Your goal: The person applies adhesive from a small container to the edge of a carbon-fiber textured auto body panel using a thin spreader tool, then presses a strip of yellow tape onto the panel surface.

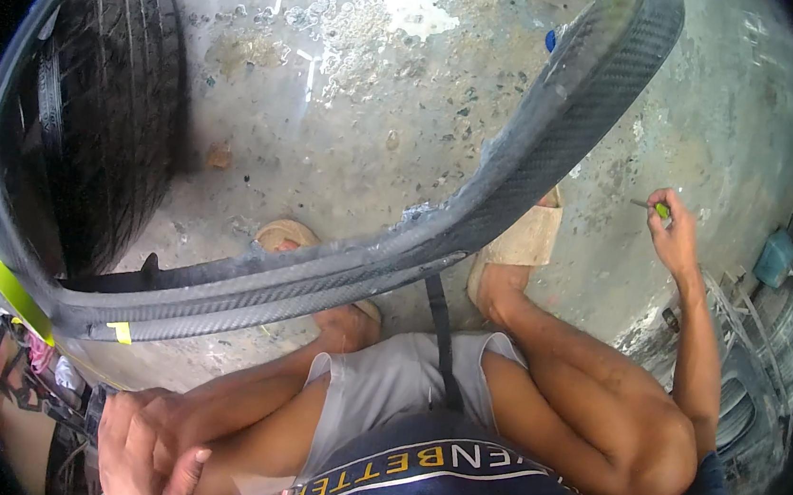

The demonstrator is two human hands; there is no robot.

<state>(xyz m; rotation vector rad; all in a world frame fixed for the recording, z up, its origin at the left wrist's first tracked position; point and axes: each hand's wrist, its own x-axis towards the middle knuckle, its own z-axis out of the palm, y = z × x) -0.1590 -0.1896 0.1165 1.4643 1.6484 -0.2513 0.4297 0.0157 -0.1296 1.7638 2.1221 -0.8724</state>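
A large black tyre stands upright in front of me, curving from the far left round to the top right, its tread facing my knees. My left hand rests curled on my left knee at the lower left and holds nothing that I can see. My right hand is stretched out to the right over the concrete floor, pinching a small tool with a green handle and a thin metal tip. My feet in tan sandals sit just behind the tyre.
The inner side of the tyre shows at the left. Yellow-green tags stick to the tyre's bead. More tyres and a blue-green box lie at the right edge. Cloth and clutter fill the lower left.
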